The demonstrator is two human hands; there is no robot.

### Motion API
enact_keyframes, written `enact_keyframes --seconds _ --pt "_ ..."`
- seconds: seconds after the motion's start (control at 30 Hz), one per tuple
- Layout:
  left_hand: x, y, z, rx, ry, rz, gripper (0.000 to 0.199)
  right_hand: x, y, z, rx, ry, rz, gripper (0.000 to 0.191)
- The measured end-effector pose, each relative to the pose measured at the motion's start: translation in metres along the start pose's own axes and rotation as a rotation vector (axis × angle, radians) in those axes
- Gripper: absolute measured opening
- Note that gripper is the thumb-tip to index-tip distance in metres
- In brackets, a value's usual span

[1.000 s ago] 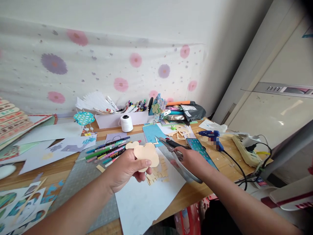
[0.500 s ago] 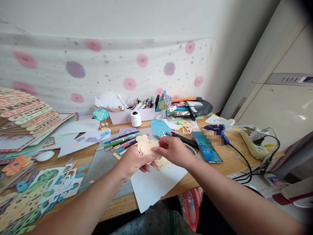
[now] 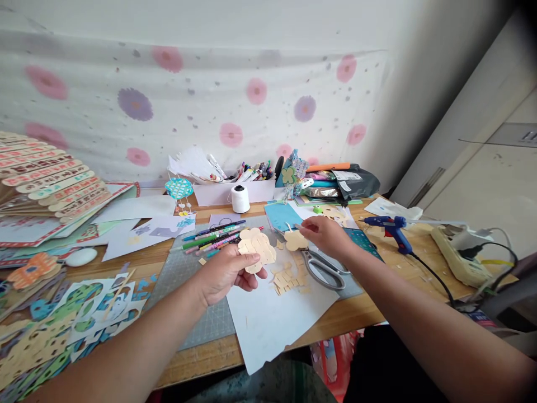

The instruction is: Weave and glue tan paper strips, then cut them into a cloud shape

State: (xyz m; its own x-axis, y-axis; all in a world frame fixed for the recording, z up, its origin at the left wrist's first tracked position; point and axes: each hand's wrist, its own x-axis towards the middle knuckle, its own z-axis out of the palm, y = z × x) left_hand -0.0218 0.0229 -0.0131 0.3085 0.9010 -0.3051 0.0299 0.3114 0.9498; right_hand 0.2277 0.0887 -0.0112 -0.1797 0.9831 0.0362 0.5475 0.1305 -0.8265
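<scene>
My left hand (image 3: 229,271) pinches a cream scalloped paper cutout (image 3: 257,250) with cut strips across its face, held up above the white sheet. To the right, my right hand (image 3: 325,234) is over the desk with thumb and fingers pressed together; what they grip, if anything, is too small to tell. Just left of its fingertips is a second cream flower-shaped paper cutout (image 3: 296,240). The grey-handled scissors (image 3: 325,271) lie below my right hand, their blades partly hidden. Small cream paper strips (image 3: 288,278) are scattered on the white paper sheet (image 3: 272,324).
Several pens (image 3: 212,238) lie on the grey cutting mat (image 3: 201,313). Behind stand a thread spool (image 3: 240,199) and a marker box (image 3: 213,194). A blue glue gun (image 3: 390,228), its cord and a power strip (image 3: 455,257) are at right; paper offcuts (image 3: 79,319) pile up at left.
My right hand has moved away from my left, to the right. One cream cutout stays in my left hand; another now shows by my right fingertips. The scissors are more exposed, and the view has shifted.
</scene>
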Motion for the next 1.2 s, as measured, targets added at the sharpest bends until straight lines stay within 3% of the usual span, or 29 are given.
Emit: enact_keyframes --seconds 0.17,0.23,0.33,0.57,0.73,0.87,1.2 --pt "0.009 0.004 0.006 0.009 -0.058 -0.024 0.036 -0.018 -0.02 0.026 0.222 -0.23 -0.065 0.016" --pt "0.013 0.006 0.007 0.023 -0.078 -0.021 0.037 -0.024 -0.026 0.034 0.307 -0.267 -0.046 0.019" --pt "0.02 0.008 0.003 0.07 -0.057 0.024 0.039 -0.025 -0.025 0.038 0.407 -0.257 -0.002 0.022" --pt "0.034 0.006 -0.007 0.124 0.167 0.293 0.021 -0.017 -0.011 0.034 0.518 -0.222 0.073 0.023" --pt "0.037 -0.002 -0.004 0.094 0.24 0.302 0.02 -0.018 -0.01 0.038 0.571 -0.234 0.087 0.024" --pt "0.033 -0.006 -0.004 0.097 0.235 0.296 0.023 -0.013 -0.013 0.039 0.574 -0.206 0.054 0.024" --pt "0.03 -0.011 -0.009 0.382 0.267 0.361 0.021 -0.011 -0.014 0.032 0.353 -0.189 -0.072 0.017"
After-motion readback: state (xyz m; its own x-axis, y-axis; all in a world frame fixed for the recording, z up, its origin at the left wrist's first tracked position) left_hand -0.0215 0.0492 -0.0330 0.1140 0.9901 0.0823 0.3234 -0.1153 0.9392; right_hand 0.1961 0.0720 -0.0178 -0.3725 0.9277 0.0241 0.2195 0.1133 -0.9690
